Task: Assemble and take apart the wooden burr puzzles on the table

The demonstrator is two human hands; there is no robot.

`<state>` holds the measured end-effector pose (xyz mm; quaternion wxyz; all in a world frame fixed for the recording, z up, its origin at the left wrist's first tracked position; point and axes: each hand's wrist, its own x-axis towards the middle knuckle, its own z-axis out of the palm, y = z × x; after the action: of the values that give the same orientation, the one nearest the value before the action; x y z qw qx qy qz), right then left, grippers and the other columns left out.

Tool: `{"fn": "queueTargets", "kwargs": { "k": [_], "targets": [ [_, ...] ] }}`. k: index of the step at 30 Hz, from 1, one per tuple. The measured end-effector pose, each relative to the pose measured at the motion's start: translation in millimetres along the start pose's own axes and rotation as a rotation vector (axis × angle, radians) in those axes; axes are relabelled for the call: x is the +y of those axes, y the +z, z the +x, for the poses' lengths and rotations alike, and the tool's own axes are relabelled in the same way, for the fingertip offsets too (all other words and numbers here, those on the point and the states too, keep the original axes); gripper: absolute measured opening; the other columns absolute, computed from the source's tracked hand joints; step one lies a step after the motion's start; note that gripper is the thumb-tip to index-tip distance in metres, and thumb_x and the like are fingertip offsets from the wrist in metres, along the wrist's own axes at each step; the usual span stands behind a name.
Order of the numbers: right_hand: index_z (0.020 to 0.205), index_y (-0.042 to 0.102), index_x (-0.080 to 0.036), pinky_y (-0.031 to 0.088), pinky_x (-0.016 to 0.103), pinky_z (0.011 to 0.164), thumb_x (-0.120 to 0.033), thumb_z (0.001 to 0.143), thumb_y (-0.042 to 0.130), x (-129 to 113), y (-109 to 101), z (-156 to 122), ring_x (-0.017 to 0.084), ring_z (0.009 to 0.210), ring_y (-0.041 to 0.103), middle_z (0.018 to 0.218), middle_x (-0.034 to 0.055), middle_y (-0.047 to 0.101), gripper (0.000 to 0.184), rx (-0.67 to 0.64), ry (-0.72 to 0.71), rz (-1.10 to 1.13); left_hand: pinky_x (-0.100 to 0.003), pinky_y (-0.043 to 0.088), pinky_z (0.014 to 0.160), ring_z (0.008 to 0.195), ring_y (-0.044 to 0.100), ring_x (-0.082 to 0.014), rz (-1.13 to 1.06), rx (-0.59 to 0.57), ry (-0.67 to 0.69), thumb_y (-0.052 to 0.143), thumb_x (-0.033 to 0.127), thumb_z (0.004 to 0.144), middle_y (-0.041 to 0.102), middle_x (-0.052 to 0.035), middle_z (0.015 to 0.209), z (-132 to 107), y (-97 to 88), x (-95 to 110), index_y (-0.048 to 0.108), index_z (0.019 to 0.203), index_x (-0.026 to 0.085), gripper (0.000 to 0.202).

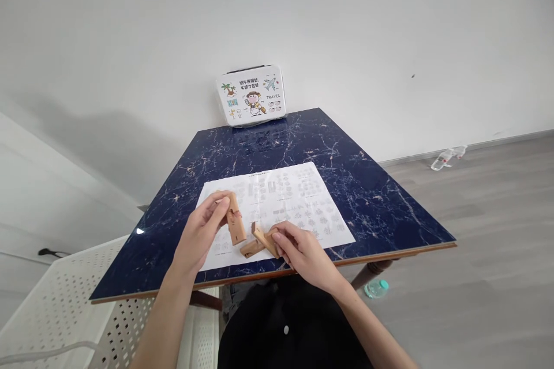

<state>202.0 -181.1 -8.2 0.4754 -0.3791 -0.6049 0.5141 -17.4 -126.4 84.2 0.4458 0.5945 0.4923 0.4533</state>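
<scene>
My left hand (pixel 203 230) is closed round a notched wooden puzzle bar (pixel 236 220), holding it upright and slightly tilted just above the printed instruction sheet (pixel 298 199). My right hand (pixel 303 251) pinches the end of another wooden puzzle piece (pixel 262 240), which crosses a second bar lying flat on the sheet. The sheet lies on the near half of a dark blue marble-patterned table (pixel 367 196).
A white illustrated case (pixel 251 95) stands at the table's far edge against the wall. A white perforated basket (pixel 64 305) sits low on the left. On the grey floor lie a plastic bottle (pixel 448 157) by the wall and a teal-capped bottle (pixel 375 288) under the table.
</scene>
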Motion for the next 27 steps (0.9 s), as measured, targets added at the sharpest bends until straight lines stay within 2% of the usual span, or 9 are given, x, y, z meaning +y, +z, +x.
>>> {"fn": "queueTargets", "kwargs": {
  "k": [3,7,14,22,27],
  "targets": [
    [0.11,0.067,-0.022,0.046,0.028,0.055,-0.059,0.109,0.048,1.4,1.0,1.1,0.014,0.059,0.057,0.082,0.0014,0.064,0.041,-0.015,0.014,0.052,-0.033,0.059,0.079,0.085,0.07,-0.0206,0.093,-0.075,0.022,0.073,0.056,0.094,0.072,-0.0043,0.089,0.0,9.3,9.6,0.073,0.114,0.021,0.04],
    [0.109,0.066,-0.022,0.053,0.028,0.055,-0.061,0.107,0.05,4.9,1.7,1.8,0.014,0.059,0.062,0.085,0.0022,0.067,0.042,0.007,0.005,0.097,-0.035,0.058,0.083,0.086,0.071,-0.0222,0.134,-0.109,0.024,0.069,0.055,0.097,0.074,-0.0052,0.088,-1.4,18.3,14.8,0.072,0.115,0.02,0.039],
    [0.109,0.065,-0.022,0.058,0.029,0.059,-0.06,0.107,0.051,9.2,1.7,0.4,0.016,0.067,0.068,0.091,0.0044,0.072,0.04,0.017,-0.005,0.106,-0.038,0.058,0.091,0.102,0.073,-0.0259,0.186,-0.092,0.033,0.069,0.054,0.096,0.077,-0.0077,0.108,-1.7,24.5,4.6,0.075,0.111,0.021,0.037],
    [0.118,0.065,-0.022,0.059,0.03,0.062,-0.057,0.109,0.047,6.5,0.1,-1.4,0.017,0.071,0.071,0.094,0.0052,0.074,0.04,-0.003,-0.016,0.047,-0.037,0.06,0.09,0.108,0.073,-0.0287,0.226,-0.101,0.01,0.067,0.056,0.097,0.076,-0.0099,0.116,-1.9,24.2,-4.0,0.076,0.117,0.021,0.041],
    [0.115,0.065,-0.022,0.059,0.031,0.063,-0.059,0.109,0.046,6.5,0.6,-1.6,0.017,0.071,0.071,0.092,0.0055,0.073,0.042,-0.003,-0.019,0.056,-0.039,0.062,0.089,0.106,0.075,-0.0294,0.191,-0.172,-0.028,0.067,0.057,0.097,0.078,-0.0101,0.109,-0.7,22.5,-12.4,0.076,0.119,0.021,0.043]
  ]
}}
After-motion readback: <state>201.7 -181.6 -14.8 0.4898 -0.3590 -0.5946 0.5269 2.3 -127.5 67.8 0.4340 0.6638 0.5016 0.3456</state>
